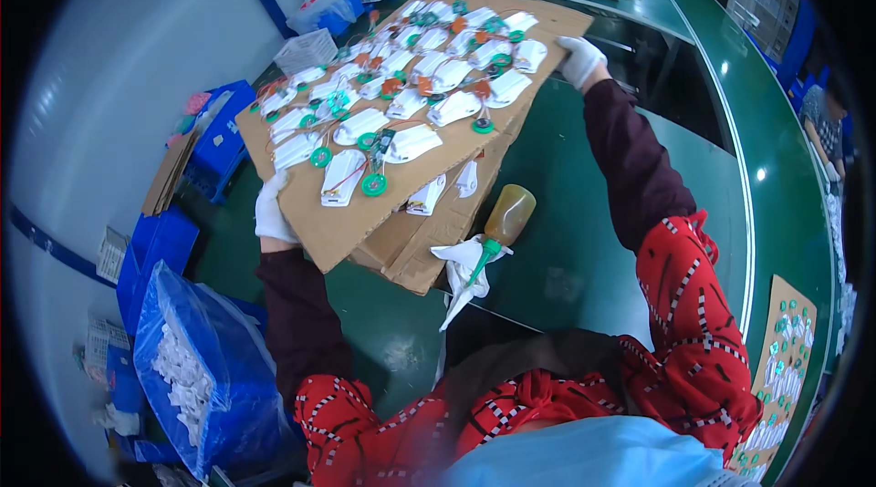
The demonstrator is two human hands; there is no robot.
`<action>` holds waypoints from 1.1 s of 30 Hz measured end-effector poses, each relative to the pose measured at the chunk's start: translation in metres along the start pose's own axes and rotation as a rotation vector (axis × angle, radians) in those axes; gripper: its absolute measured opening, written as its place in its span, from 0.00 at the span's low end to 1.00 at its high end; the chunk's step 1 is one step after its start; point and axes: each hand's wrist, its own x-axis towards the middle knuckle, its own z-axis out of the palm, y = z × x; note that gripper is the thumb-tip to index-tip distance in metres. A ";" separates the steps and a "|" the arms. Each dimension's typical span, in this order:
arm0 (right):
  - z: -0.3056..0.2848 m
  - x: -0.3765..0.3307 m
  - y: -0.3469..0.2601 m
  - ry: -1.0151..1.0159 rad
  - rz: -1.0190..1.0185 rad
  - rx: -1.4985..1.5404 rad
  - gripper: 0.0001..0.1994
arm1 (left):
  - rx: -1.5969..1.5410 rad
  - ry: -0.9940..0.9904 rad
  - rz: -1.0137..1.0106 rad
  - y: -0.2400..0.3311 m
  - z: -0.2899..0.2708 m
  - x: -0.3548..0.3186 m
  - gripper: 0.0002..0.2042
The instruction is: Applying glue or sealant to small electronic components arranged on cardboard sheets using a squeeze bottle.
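A large cardboard sheet (319, 236) is held tilted in front of me by its edges. My left hand (272, 211), in a white glove, grips its near left edge; my right hand (581, 60), gloved too, grips its far right corner. Rows of white plastic housings (412, 144) with thin wires, green round discs (374, 184) and small orange pieces cover the sheet. Beneath it lies another piece of cardboard (415, 254) bearing a few white housings, mostly hidden. An amber squeeze bottle (511, 213) with a green nozzle lies on a white cloth (473, 259) nearby.
A green worktable (675, 177) extends to my right. At lower left stands a blue plastic bag (237, 364) of white pieces. Blue bins (219, 145) and a white basket (306, 51) line the left side. Another loaded cardboard sheet (777, 305) and a person (821, 127) are at right.
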 end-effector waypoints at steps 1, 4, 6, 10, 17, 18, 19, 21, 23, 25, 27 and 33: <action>0.032 0.006 -0.055 -0.128 -0.004 -0.229 0.18 | 0.002 0.058 -0.001 0.002 -0.016 -0.027 0.21; 0.022 -0.005 -0.035 -0.425 0.087 1.063 0.14 | -0.078 0.063 -0.066 -0.002 -0.010 -0.029 0.20; 0.018 -0.025 -0.056 -0.256 0.304 1.372 0.15 | -0.017 0.099 -0.087 -0.008 -0.010 -0.027 0.19; -0.056 -0.100 -0.165 -0.002 0.578 1.149 0.18 | -0.066 -0.108 -0.297 -0.007 -0.004 -0.036 0.23; -0.322 -0.352 -0.230 0.496 0.504 0.900 0.16 | 0.024 -0.701 -0.231 -0.092 0.082 -0.016 0.30; -0.363 -0.392 -0.260 0.581 0.608 0.316 0.17 | 0.062 -0.704 -0.200 -0.107 0.098 -0.028 0.29; -0.374 -0.419 -0.296 0.767 0.681 0.071 0.17 | 0.131 -0.731 -0.147 -0.098 0.104 -0.014 0.28; -0.450 -0.515 -0.347 1.065 0.703 -0.616 0.12 | 0.188 -0.764 -0.052 -0.117 0.133 -0.021 0.26; -0.493 -0.592 -0.428 0.908 0.985 -1.342 0.16 | 0.261 -0.769 0.068 -0.120 0.151 -0.028 0.24; -0.550 -0.702 -0.525 1.425 1.040 -1.163 0.17 | 0.278 -0.782 0.174 -0.135 0.176 -0.047 0.22; -0.497 -0.688 -0.580 1.370 1.719 -1.429 0.22 | 0.388 -0.733 0.331 -0.116 0.178 -0.059 0.20; -0.486 -0.794 -0.668 0.851 2.401 -1.415 0.21 | 0.554 -0.640 0.763 -0.123 0.247 -0.107 0.15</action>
